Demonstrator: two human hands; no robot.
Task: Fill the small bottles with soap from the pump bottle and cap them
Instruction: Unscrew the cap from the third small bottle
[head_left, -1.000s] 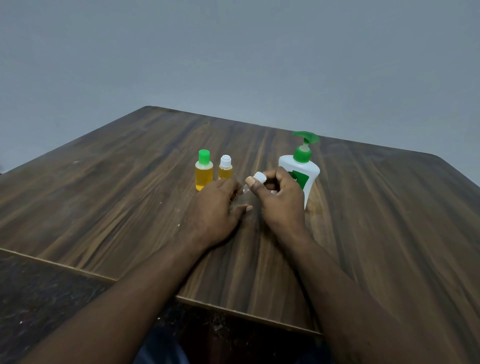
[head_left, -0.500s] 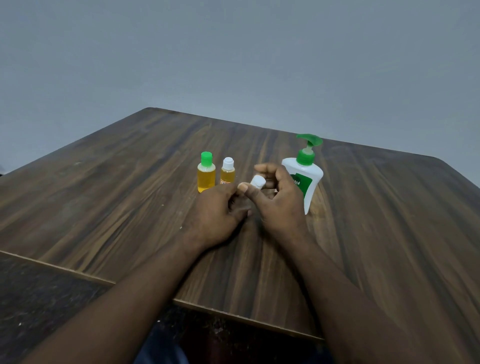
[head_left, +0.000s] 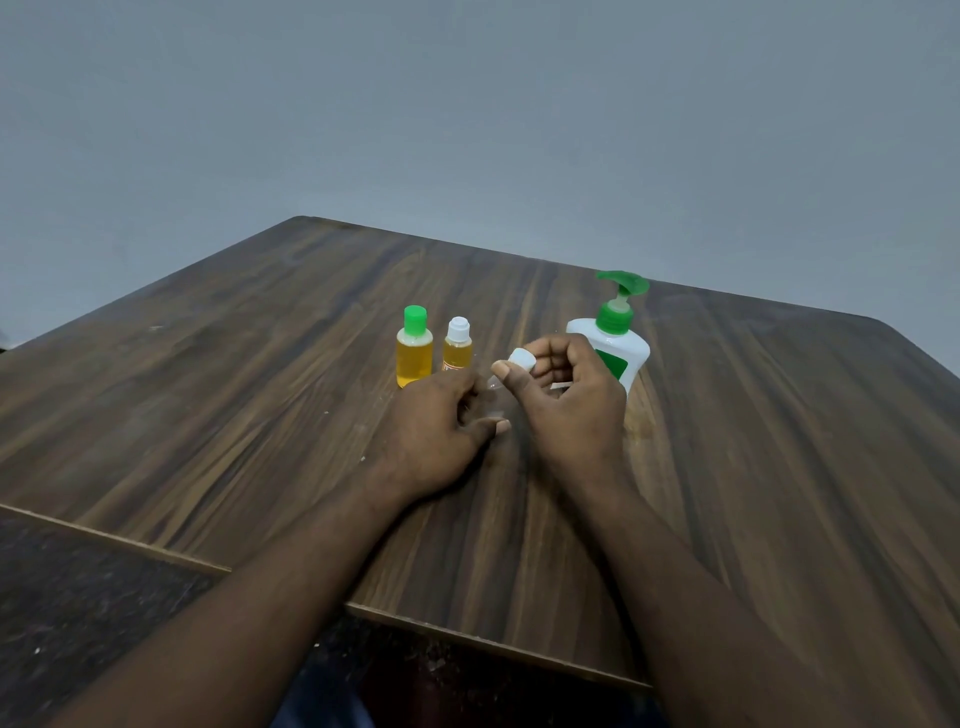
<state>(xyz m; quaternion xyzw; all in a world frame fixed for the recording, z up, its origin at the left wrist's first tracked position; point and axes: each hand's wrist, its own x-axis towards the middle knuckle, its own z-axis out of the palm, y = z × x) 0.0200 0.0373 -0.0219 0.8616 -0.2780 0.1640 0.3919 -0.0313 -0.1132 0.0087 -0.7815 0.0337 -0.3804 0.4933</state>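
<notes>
A small clear bottle (head_left: 493, 397) stands on the wooden table (head_left: 260, 395) between my hands. My left hand (head_left: 434, 423) grips it from the left, hiding most of it. My right hand (head_left: 566, 397) pinches a white cap (head_left: 521, 358) between thumb and fingers, just above and to the right of the bottle's neck. Two small bottles of yellow soap stand behind my left hand: one with a green cap (head_left: 414, 347) and one with a white cap (head_left: 457, 345). The white pump bottle (head_left: 618, 338) with a green pump stands behind my right hand.
A grey wall rises behind the table. The table's near edge (head_left: 467, 636) runs below my forearms, with dark floor beneath it.
My right hand has turned and lifted the white cap slightly away from the clear bottle's neck. My left hand has kept its grip on the bottle.
</notes>
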